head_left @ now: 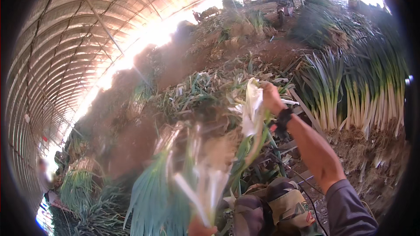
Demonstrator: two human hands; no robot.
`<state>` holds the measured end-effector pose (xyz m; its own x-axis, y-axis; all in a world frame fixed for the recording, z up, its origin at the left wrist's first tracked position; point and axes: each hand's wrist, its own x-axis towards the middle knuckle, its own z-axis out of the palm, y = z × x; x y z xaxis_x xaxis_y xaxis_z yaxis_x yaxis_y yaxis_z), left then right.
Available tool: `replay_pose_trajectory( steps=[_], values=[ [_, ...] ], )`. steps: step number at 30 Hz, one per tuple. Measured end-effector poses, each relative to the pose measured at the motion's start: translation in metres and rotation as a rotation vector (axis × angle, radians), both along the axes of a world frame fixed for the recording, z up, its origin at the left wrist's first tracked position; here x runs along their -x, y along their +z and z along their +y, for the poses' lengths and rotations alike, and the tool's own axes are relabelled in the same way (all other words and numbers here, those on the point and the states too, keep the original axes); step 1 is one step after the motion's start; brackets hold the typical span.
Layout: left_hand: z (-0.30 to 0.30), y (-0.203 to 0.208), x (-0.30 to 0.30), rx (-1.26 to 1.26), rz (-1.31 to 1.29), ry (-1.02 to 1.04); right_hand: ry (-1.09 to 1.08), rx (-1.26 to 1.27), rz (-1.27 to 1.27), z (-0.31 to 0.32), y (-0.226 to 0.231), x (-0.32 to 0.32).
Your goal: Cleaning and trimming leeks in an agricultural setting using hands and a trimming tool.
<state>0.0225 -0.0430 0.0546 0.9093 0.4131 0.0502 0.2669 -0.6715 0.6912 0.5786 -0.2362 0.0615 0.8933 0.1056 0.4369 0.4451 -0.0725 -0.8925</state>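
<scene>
My left hand point(202, 228), low in the picture and partly cut off by the lower edge, is closed round leeks. Their white stems point(210, 188) point up and are smeared by motion. Higher up, my right hand point(272, 99), with a dark band on its wrist, grips pale, limp leek leaves point(253, 109). The leaves hang down and run into green strips toward the left hand's leeks. Whether the strips are still joined to those stems, I cannot tell. Left of my knees lie more leeks with broad green leaves point(151, 196), roots pointing away.
Trimmed leaves point(197, 85) litter the ground ahead. On the right, cleaned leeks point(354, 91) stand in a row with their roots down. Bundled leeks point(81, 179) lie at the left. A motorbike point(283, 4) stands far back under the arched roof point(57, 61). A dark cable point(313, 201) runs beside my knee.
</scene>
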Motion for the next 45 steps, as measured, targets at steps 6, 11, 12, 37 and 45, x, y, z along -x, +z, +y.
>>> replay_pose_trajectory(
  steps=[6, 11, 12, 37, 45],
  values=[
    [0.009, 0.02, 0.001, 0.242, 0.263, 0.147, 1.07, -0.417, 0.512, -0.022, -0.084, 0.091],
    [-0.003, 0.05, 0.002, 0.399, 0.129, 0.238, 0.748, 0.455, 0.024, 0.023, 0.016, 0.228],
    [-0.006, 0.048, 0.0, 0.401, 0.125, 0.231, 0.718, 0.462, -0.154, 0.026, 0.019, 0.243],
    [-0.02, 0.062, 0.011, 0.528, 0.055, 0.338, 0.95, 0.158, 0.135, 0.051, 0.022, 0.26],
    [-0.012, 0.02, 0.029, 0.414, 0.085, 0.156, 0.281, 0.374, -0.205, 0.08, 0.032, 0.154]
  ],
)
